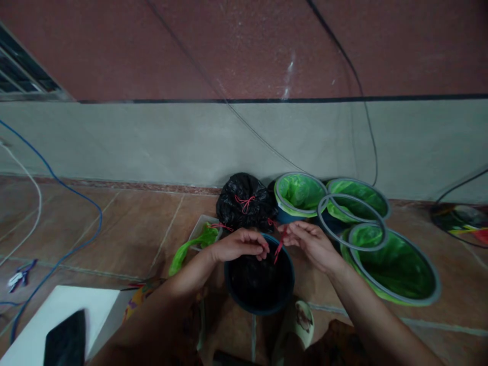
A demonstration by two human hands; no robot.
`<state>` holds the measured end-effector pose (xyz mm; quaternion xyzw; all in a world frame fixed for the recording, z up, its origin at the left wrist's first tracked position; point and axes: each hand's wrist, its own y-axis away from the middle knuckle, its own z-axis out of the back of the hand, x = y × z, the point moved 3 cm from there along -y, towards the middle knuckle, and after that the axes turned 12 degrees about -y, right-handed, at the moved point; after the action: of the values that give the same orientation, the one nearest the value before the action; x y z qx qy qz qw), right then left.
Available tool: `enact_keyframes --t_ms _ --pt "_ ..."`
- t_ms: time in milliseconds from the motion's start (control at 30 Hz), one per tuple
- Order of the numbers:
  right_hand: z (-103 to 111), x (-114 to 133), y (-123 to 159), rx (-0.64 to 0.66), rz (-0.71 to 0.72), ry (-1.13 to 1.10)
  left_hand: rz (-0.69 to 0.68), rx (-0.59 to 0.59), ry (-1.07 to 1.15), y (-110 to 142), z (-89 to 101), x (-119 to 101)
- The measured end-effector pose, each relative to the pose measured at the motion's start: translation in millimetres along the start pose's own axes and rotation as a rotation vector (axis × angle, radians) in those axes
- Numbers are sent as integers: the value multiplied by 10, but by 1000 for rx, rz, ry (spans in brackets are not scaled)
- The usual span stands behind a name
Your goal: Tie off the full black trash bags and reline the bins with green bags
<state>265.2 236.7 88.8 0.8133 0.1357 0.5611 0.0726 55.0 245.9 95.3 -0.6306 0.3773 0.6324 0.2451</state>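
Above a dark round bin (260, 300), my right hand (308, 241) pinches a thin red string (279, 250) whose end hangs over the opening. My left hand (244, 244) is at the left side of the same bin, fingers curled together; whatever is between the fingertips is too small to make out. The inside of the bin looks black, and its contents are hard to tell. Just behind it sits a full black plastic bag (238, 195), tied at the top with a red string bow (245, 203). More red string shows beside this bag.
Several bins with green liners stand to the right, including a near one (396, 264); a loose grey ring (324, 223) lies across them. On the left are a small tray (202, 223) with green plastic (186, 251), a blue cable (72, 188) and a phone (65, 338) on a white box (97, 317).
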Motion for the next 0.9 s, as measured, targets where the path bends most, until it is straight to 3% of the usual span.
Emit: enact_keyframes --t_ms 100,233,367,467,667,767,900 --pt "-17 -16 7 -23 4 -24 -22 -13 -58 22 7 -34" --pt "-58 -35 31 57 30 -51 -57 19 -122 47 28 -71" --pt "-36 -71 11 -12 62 31 -154 -102 -180 57 121 -107" --pt "-49 -90 -11 32 95 88 -185 -154 -142 70 161 -105" --pt "-47 -96 -35 92 114 197 -114 -191 53 -2 130 113" --pt "-45 -103 0 178 102 342 -71 -138 -45 -80 90 245" --pt "-98 -112 89 307 54 445 29 -92 -355 -140 36 358"
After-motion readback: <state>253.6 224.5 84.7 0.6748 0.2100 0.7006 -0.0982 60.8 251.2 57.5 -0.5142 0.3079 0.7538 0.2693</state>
